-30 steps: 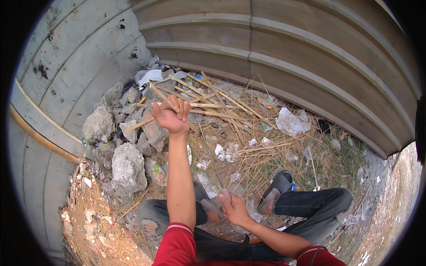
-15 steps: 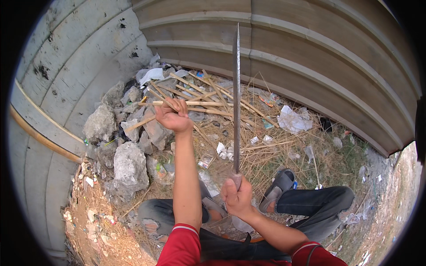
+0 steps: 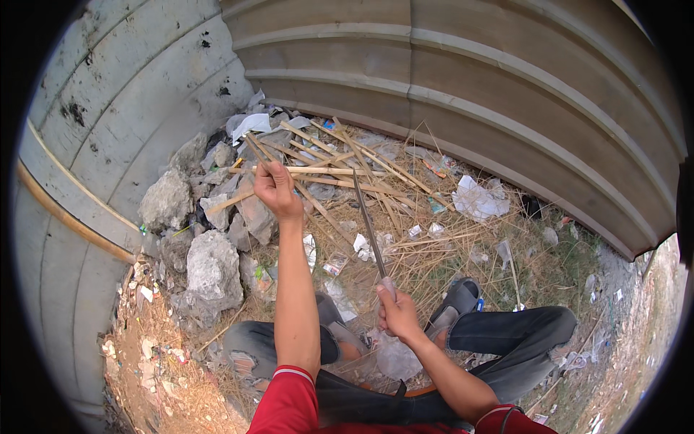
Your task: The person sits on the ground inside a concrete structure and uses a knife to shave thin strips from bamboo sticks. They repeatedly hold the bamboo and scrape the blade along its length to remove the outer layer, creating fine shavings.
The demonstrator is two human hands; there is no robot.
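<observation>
My left hand (image 3: 278,192) is closed in a fist around a pale bamboo strip (image 3: 325,171), which sticks out to the right over a heap of similar strips. In my right hand (image 3: 397,312) is the handle of a machete (image 3: 371,235). Its long dark blade is seen nearly edge-on, slanting forward and left. The blade's tip overlaps the strip in the picture; whether they touch I cannot tell. Several other bamboo strips (image 3: 394,168) lie crossed on the ground beyond my hands.
Rough grey rocks (image 3: 213,264) are piled at the left. Curved metal sheet walls (image 3: 499,94) stand behind and at the left. White crumpled plastic (image 3: 481,197), dry straw and litter cover the ground. My bent legs (image 3: 517,336) and sandals (image 3: 457,298) are close below the machete.
The machete has swung down from upright, its tip now lower and farther left by the strip. My left hand has closed more tightly and shifted slightly left.
</observation>
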